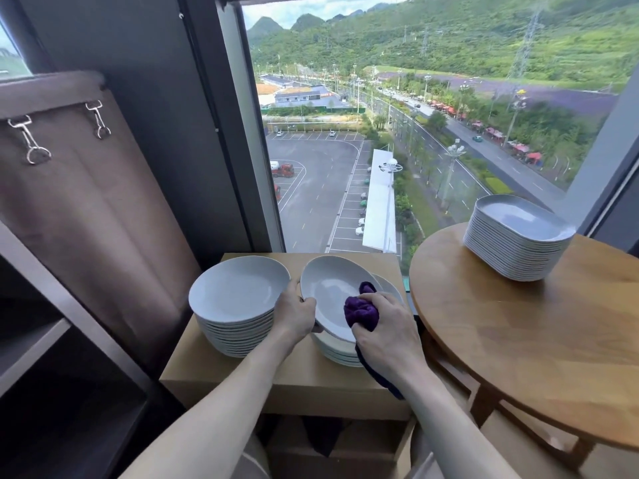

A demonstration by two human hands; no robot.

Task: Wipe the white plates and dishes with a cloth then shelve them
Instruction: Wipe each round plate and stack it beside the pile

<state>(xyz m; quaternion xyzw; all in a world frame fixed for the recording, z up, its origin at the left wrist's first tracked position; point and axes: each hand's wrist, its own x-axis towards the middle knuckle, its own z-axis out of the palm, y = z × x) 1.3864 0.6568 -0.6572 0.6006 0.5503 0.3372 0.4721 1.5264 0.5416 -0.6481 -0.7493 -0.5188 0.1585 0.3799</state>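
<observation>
My left hand (pixel 298 314) grips the left rim of a white oval dish (pixel 328 292), holding it tilted above a stack of similar dishes (pixel 340 352). My right hand (pixel 385 326) holds a bunched purple cloth (pixel 361 311) pressed against the inside of the tilted dish. A taller stack of white round plates (pixel 238 299) stands to the left on the small wooden table (pixel 301 378). A third stack of white rectangular dishes (pixel 518 236) sits on the round wooden table (pixel 536 340) at the right.
A dark shelving unit (pixel 45 340) with open compartments stands at the left, beside a brown curtain (pixel 86 202) with metal clips. A large window (pixel 397 133) lies straight ahead behind both tables. The round table's edge is close to my right arm.
</observation>
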